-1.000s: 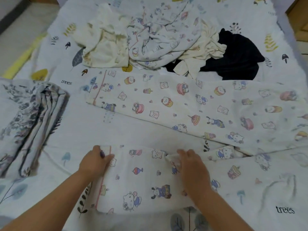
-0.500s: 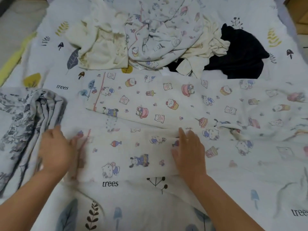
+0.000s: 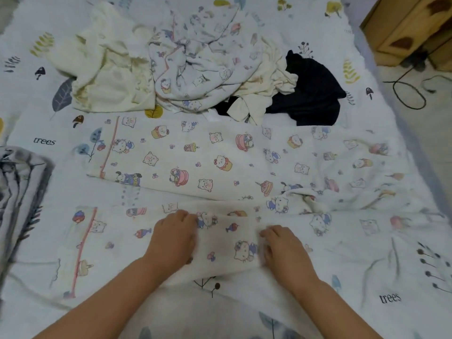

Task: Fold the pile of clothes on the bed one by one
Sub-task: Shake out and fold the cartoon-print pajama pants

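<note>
Left hand [image 3: 175, 237] and right hand [image 3: 285, 249] apart, fingers curled, gripping the near leg of cartoon-print pyjama trousers [image 3: 220, 165] spread across bed sheet [image 3: 36, 123] printed "trees". Unfolded pile [image 3: 195, 64] beyond.

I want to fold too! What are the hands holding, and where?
Both hands, left and right, grip the cartoon-print pajama pants at the middle of the near leg.

Two bare forearms reach in from the bottom edge. No sleeves, watch, bracelets or rings show on either. The left hand [image 3: 175, 237] and right hand [image 3: 285, 249] are bare, without gloves; the nails are hidden.
</note>
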`<state>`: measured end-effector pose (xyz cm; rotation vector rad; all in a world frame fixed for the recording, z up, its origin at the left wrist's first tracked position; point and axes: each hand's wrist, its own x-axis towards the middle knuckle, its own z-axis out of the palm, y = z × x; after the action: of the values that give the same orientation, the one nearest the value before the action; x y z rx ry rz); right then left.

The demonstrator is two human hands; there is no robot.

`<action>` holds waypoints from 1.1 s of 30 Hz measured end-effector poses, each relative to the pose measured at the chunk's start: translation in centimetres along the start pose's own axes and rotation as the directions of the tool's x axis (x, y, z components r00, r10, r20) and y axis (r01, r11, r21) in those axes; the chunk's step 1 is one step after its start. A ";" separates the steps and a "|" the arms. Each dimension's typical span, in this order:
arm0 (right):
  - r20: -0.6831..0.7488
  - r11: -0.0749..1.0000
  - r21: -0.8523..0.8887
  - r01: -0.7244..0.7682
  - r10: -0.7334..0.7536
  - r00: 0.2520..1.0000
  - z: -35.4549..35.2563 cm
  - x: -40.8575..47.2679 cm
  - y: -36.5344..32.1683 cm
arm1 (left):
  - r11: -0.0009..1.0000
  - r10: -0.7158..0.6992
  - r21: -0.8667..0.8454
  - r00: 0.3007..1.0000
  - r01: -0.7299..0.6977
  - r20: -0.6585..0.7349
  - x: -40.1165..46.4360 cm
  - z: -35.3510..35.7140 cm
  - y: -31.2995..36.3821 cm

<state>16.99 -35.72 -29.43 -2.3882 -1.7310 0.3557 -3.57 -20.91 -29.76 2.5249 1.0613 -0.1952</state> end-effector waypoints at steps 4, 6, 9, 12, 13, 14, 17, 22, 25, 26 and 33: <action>-0.006 0.991 -0.104 -0.088 0.087 0.996 -2.8 -0.7 4.5 | 0.986 0.127 -0.103 0.992 -0.129 -0.025 2.3 -0.1 5.7; 0.014 0.969 -0.203 -0.141 0.147 0.989 -4.1 -1.2 6.9 | 0.981 0.169 -0.098 0.986 -0.168 0.001 3.1 0.2 8.8; 0.044 0.923 -0.313 -0.225 0.251 0.967 -5.5 -1.8 10.7 | 0.985 0.167 -0.063 0.981 -0.162 0.094 4.6 1.1 13.4; 0.018 0.887 -0.375 -0.268 0.296 0.955 -6.4 -2.1 14.8 | 0.984 0.171 -0.070 0.978 -0.163 0.122 5.7 2.2 17.7; 0.032 0.874 -0.401 -0.276 0.314 0.949 -6.6 -2.1 16.2 | 0.984 0.170 -0.079 0.976 -0.160 0.137 6.2 2.6 19.0; 0.049 0.865 -0.419 -0.276 0.326 0.944 -6.9 -1.9 17.4 | 0.984 0.164 -0.092 0.976 -0.152 0.144 6.5 2.9 20.3; 0.065 0.837 -0.461 -0.294 0.362 0.930 -8.7 -1.3 20.5 | 0.996 0.089 -0.022 0.983 -0.086 0.162 7.7 4.4 23.4; 0.163 0.865 -0.421 -0.272 0.367 0.916 -11.2 -0.4 25.9 | 0.997 -0.030 0.072 0.983 0.017 0.183 9.0 4.9 24.2; 0.327 0.910 -0.362 -0.204 0.329 0.886 -13.7 0.7 27.9 | 1.000 0.001 -0.009 0.981 0.001 0.194 9.6 2.4 23.4; 0.335 0.926 -0.329 -0.184 0.296 0.895 -14.5 1.1 28.3 | 0.999 -0.024 -0.037 0.978 0.032 0.206 9.9 1.3 22.9; 0.183 0.937 -0.147 -0.318 0.342 0.922 -18.4 6.0 32.1 | 0.959 -0.260 -0.109 0.965 0.262 0.031 14.1 -6.6 18.8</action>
<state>53.26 -39.93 -21.23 -2.8231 -1.4493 0.5841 19.59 -20.91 -21.99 2.2742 1.3586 -0.2218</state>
